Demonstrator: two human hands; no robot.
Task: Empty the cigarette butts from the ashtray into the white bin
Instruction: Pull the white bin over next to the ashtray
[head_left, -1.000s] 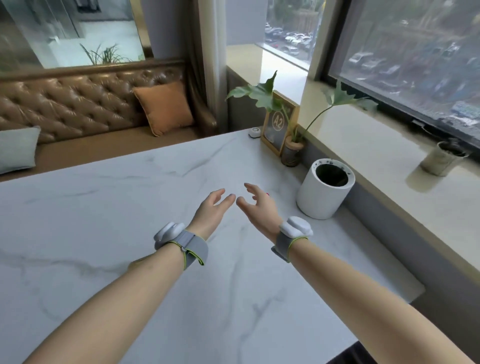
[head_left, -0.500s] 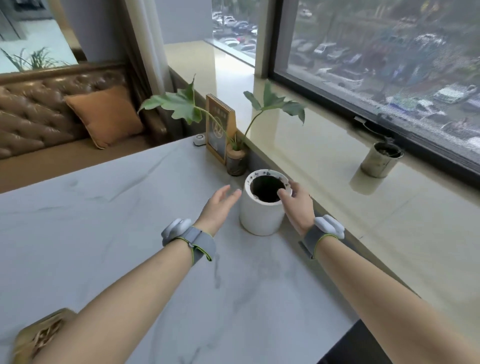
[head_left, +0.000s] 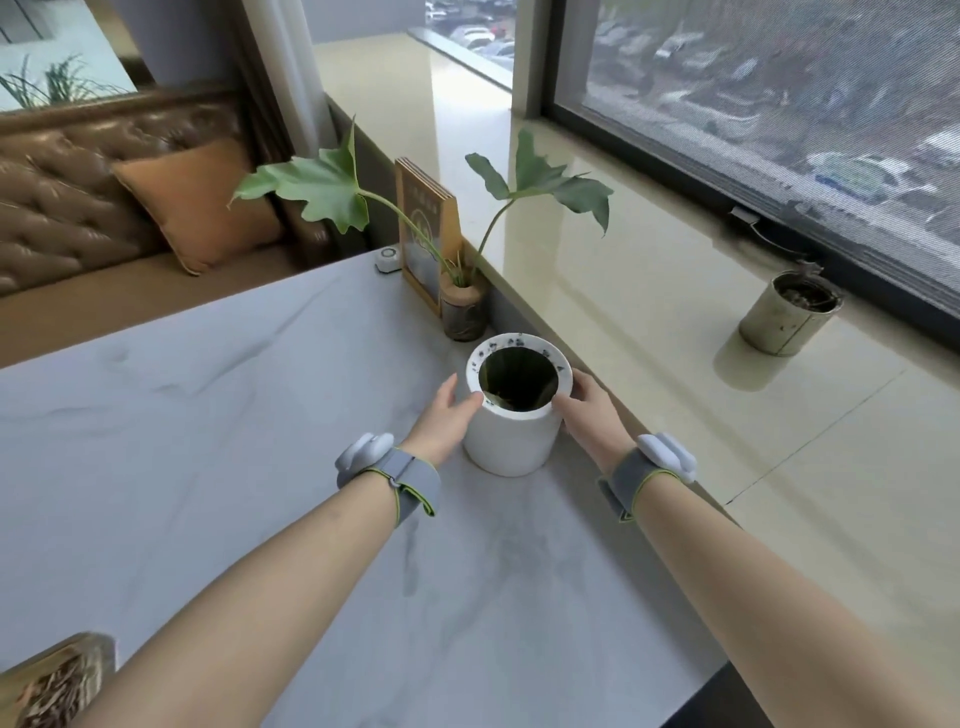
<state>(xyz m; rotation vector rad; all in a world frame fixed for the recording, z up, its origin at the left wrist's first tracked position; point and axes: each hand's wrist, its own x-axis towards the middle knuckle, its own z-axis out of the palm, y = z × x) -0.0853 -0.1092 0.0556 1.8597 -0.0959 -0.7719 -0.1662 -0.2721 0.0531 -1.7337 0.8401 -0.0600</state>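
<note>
Marble table (head_left: 218, 415), window side. Bin (head_left: 511, 436) upright at 12 o'clock, between hands. Left hand (head_left: 441, 421) and right hand (head_left: 587, 410) open, cupping bin sides, not clearly gripping. Ashtray (head_left: 52, 680) with butts at 7 o'clock, well apart; left hand nearer.

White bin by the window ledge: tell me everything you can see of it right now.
The white cylindrical bin stands upright on the grey marble table, near the edge by the ledge. It looks matte, ceramic or plastic, with a broad flat rim flecked with dark specks and a dark round opening; its contents cannot be made out. The left hand and right hand flank it, fingers at the rim. A small potted plant stands just behind.
</note>
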